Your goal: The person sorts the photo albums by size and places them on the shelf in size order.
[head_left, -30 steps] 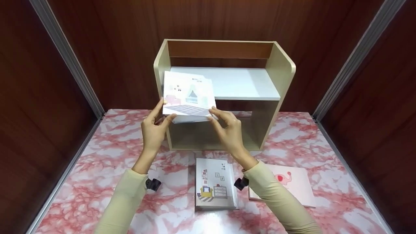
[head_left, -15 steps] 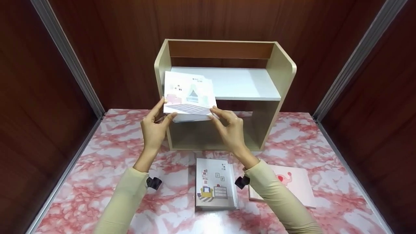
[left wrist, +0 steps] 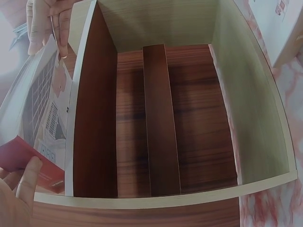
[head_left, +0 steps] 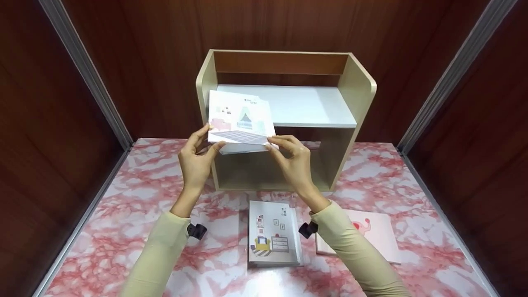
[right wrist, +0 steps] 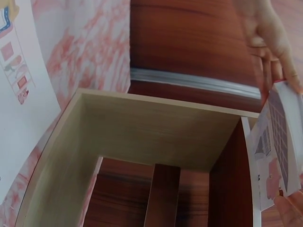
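Note:
Both hands hold a thick white book [head_left: 241, 117] over the left front of a small bookcase's white upper shelf [head_left: 309, 105]. Its cover shows a pink armchair and a gridded rug. My left hand [head_left: 196, 163] grips the near left corner, thumb at the front edge. At the near right corner, my right hand [head_left: 295, 163] pinches the book between thumb and fingers. The left wrist view shows a red part [left wrist: 31, 161] of the book under the left fingers. In the right wrist view, the book [right wrist: 277, 142] lies right at the shelf's front edge.
The pale wooden bookcase [head_left: 357, 88] stands at the back, its lower compartment open. Before it on the marbled table [head_left: 214, 255] lies a pile of books [head_left: 274, 235]. A pink book [head_left: 381, 239] with an elephant lies partly under the right forearm. Dark wooden walls enclose the table.
The book's near edge has risen slightly in the head view. My right hand has shifted a little to the right; both hands keep their grip.

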Action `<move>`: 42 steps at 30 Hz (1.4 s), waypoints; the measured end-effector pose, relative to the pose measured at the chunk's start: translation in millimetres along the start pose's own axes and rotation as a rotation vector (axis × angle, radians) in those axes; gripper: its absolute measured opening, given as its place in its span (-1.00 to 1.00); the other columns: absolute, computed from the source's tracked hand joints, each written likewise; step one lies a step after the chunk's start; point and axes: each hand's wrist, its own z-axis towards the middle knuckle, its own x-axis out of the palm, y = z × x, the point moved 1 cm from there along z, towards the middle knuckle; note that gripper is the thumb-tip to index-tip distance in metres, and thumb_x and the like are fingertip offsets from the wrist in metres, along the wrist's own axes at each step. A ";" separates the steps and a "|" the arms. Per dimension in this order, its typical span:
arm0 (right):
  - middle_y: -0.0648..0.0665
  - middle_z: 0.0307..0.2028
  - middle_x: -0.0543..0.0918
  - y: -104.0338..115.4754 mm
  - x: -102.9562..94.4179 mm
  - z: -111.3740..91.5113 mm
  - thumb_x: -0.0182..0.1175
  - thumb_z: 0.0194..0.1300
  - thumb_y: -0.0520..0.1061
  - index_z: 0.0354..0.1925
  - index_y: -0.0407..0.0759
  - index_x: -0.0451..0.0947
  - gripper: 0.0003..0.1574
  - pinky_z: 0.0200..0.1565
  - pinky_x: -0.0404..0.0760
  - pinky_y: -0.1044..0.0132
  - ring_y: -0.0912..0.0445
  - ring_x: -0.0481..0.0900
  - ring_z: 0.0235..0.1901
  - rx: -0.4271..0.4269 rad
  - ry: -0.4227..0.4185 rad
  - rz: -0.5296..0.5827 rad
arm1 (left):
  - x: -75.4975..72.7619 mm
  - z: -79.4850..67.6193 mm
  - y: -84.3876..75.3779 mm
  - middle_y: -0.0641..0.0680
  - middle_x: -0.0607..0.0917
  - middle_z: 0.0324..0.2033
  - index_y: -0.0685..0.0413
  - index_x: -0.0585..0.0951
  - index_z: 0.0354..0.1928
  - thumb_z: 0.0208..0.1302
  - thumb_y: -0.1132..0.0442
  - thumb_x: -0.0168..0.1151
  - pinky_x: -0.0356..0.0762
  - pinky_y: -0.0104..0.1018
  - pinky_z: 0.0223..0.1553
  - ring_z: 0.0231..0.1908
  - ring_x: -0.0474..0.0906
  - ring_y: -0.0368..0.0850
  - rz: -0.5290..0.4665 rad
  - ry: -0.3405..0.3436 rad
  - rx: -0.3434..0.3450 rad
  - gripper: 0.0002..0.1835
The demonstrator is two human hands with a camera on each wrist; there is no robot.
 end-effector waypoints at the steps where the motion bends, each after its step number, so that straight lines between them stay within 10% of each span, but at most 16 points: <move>1: -0.26 -0.27 0.66 -0.4 0.2 -0.1 0.31 0.09 -0.30 -0.26 -0.38 0.67 -0.80 -0.15 0.59 0.40 -0.03 0.62 -0.21 0.002 -0.001 0.000 | 0.0 0.1 0.5 0.25 0.66 -0.09 0.38 0.53 0.05 -0.04 0.35 0.42 0.63 -0.25 -0.23 -0.25 0.65 -0.01 -0.005 -0.002 -0.001 -0.46; 42: -0.28 -0.32 0.62 -3.5 3.5 5.7 0.30 0.10 -0.31 -0.28 -0.41 0.66 -0.82 -0.21 0.64 0.09 -0.08 0.61 -0.27 0.009 -0.004 0.033 | -0.5 0.8 -3.7 0.23 0.60 0.00 0.33 0.50 0.11 0.12 0.37 0.29 0.60 -0.47 -0.23 -0.10 0.61 0.00 0.069 0.003 0.014 -0.53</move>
